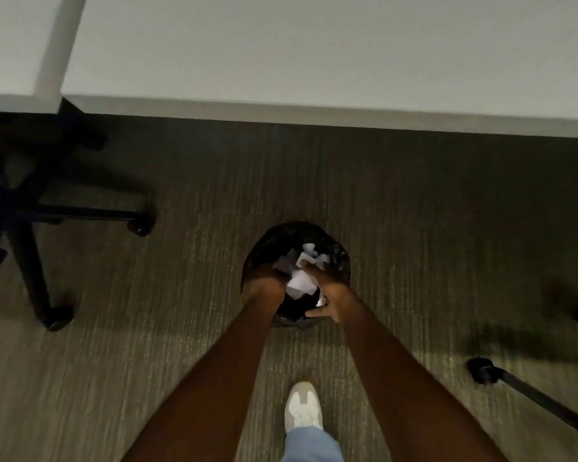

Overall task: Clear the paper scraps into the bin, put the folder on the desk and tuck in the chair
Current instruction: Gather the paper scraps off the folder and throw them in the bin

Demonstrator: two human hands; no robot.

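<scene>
Two hands (297, 288) over the bin (339, 261) — paper scraps (302, 278) inside.

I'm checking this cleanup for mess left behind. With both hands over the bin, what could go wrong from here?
1. The paper scraps sit bunched between the left hand and right hand; loose pieces could slip past the bin rim onto the carpet.
2. The chair base stands close on the left; stepping back could catch a caster.
</scene>
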